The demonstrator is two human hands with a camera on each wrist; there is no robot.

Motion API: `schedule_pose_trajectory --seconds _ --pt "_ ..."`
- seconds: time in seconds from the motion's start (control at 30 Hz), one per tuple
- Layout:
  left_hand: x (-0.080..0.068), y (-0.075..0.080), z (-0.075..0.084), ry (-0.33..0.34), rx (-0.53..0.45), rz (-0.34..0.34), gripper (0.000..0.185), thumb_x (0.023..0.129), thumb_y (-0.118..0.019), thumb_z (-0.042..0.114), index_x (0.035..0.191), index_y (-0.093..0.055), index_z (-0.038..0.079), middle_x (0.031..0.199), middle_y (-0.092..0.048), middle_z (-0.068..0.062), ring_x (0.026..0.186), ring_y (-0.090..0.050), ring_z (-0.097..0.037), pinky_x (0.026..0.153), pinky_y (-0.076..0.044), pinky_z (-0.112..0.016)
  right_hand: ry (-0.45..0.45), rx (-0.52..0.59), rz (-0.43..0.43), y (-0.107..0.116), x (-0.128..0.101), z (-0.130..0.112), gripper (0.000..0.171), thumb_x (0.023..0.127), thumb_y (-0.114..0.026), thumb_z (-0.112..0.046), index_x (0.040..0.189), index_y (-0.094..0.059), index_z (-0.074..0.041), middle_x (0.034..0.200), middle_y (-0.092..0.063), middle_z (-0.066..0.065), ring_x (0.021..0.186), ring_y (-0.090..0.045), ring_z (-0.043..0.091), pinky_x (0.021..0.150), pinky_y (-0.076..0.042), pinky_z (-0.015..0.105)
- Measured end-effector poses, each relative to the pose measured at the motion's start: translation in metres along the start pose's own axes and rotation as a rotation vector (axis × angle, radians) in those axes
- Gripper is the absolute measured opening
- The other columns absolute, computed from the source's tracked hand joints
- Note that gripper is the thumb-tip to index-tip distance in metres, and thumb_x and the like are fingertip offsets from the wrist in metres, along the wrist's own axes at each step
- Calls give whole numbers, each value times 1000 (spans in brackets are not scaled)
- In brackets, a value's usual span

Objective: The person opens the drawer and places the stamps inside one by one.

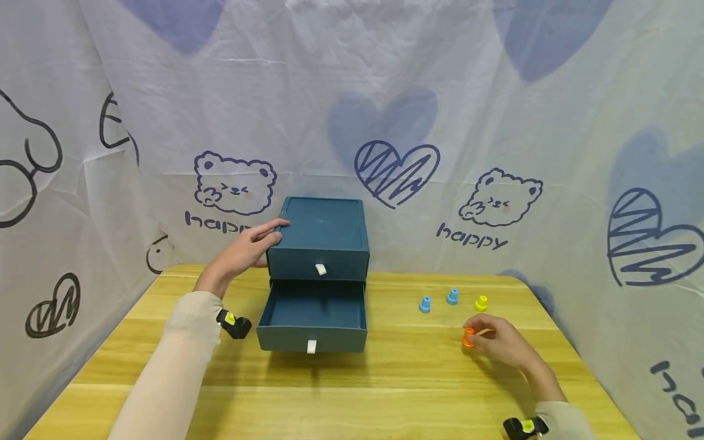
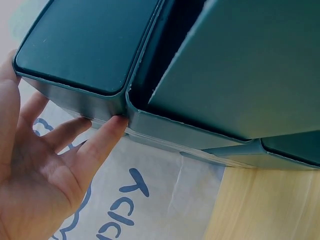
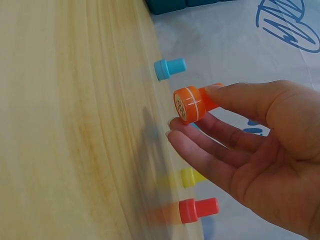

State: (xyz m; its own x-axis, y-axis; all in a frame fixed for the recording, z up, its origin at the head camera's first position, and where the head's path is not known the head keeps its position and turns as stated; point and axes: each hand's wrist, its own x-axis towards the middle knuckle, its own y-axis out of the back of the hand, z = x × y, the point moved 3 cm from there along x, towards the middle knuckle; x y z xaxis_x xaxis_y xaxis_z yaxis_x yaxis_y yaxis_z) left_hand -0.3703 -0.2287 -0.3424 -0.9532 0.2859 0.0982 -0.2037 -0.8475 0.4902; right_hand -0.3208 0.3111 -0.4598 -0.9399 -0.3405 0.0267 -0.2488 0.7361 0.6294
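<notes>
Orange plastic, small and hard: the stamp (image 3: pixel 192 104) looks light and a bit slick, pinched by its narrow stem in the right hand (image 1: pixel 503 343) just above the counter (image 1: pixel 385 379), well right of the open drawer (image 1: pixel 313 321). The stem seems the best hold. The left hand (image 1: pixel 244 250) rests flat-fingered against the drawer box (image 1: pixel 321 235).

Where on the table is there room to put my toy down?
Bare wood lies along the near edge of the table, in front of the open drawer. It is crowded at the right, where small stamps stand by the right hand.
</notes>
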Motion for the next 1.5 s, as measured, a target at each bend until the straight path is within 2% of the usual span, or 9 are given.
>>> schedule_pose_trajectory --seconds 0.4,0.7,1.07,1.27,1.5 --pt "-1 1 -1 -1 3 -4 54 110 -45 47 160 -37 29 171 -25 -18 156 -28 -43 111 -43 -69 32 94 -46 -3 4 -13 35 98 -67 -6 128 -61 12 119 -67 29 98 -70 24 79 -66 38" --pt "0 0 0 7 9 -13 55 109 -45 48 160 -37 30 171 -25 -17 156 -29 -43 111 -43 -68 88 75 -57 -4 12 -36 34 98 -69 -11 128 -65 4 124 -66 30 100 -71 19 81 -65 32" --pt "0 0 1 8 12 -7 54 109 -45 48 160 -38 31 171 -25 -17 155 -29 -43 111 -43 -69 199 41 -88 -11 27 -80 27 98 -69 -12 123 -69 -3 120 -69 24 101 -72 19 82 -63 26" --pt "1 0 0 10 14 -7 54 109 -45 48 160 -38 31 171 -26 -17 155 -29 -43 110 -44 -68 212 28 -95 -18 36 -104 26 96 -72 -11 121 -70 -3 117 -72 19 101 -73 24 81 -63 25" --pt "0 0 2 3 4 -12 54 109 -46 47 160 -38 31 171 -25 -17 156 -28 -43 110 -43 -70 244 -16 -126 -29 46 -129 25 96 -72 -11 120 -71 -6 113 -73 16 97 -73 23 81 -61 23"
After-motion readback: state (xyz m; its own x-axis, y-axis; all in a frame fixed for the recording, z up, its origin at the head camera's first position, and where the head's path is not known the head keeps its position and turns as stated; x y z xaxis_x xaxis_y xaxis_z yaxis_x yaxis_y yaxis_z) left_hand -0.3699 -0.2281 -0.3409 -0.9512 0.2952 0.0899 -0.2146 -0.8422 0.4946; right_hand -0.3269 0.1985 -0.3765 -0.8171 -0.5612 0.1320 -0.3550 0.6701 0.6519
